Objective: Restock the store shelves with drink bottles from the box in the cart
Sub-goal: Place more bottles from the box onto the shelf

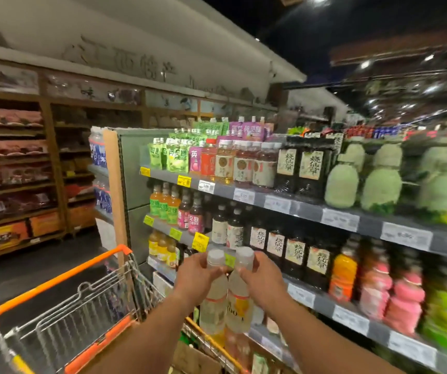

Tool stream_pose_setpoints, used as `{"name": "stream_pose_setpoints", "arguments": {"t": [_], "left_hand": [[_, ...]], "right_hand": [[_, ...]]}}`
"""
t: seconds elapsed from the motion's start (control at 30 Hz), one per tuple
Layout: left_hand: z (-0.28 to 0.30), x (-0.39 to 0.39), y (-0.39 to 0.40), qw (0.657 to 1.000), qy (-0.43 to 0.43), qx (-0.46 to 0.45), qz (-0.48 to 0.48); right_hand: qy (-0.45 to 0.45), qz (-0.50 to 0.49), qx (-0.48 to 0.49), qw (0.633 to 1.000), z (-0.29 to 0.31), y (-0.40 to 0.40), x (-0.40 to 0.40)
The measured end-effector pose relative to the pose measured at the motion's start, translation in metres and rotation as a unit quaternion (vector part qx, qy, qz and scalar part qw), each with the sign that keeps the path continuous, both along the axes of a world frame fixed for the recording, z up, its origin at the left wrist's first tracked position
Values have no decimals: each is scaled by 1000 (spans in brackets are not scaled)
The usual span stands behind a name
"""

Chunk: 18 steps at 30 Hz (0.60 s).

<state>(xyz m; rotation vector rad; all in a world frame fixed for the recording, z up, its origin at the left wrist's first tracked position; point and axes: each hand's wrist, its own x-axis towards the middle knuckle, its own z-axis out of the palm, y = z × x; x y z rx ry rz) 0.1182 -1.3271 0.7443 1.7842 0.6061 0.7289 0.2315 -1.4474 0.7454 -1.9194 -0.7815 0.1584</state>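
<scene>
My left hand [198, 276] grips the neck of a pale clear drink bottle [212, 306] with a white cap. My right hand [260, 279] grips a second bottle [239, 306] of the same kind, with an orange-yellow label. Both bottles hang upright, side by side and touching, above the cart's right edge and in front of the grey shelves [311, 211]. The cardboard box [192, 359] shows as a brown corner inside the orange-rimmed wire cart [82, 314], mostly hidden by my arms.
The shelf unit on the right holds rows of dark, orange, pink and green drink bottles with price tags along each edge. A wooden end panel [114, 190] stands beside the cart. Wooden shelves of packaged goods [14, 171] line the far left across a dark aisle floor.
</scene>
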Motion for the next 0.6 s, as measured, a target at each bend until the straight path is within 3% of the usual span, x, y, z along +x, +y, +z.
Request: {"name": "stream_pose_setpoints", "arguments": {"t": [0.27, 0.6], "left_hand": [[36, 31, -65, 991, -17, 31, -133], [65, 41, -204, 948, -37, 53, -311]], "right_hand": [[-4, -141, 54, 989, 31, -98, -16], [-47, -312, 62, 947, 58, -255, -64]]}}
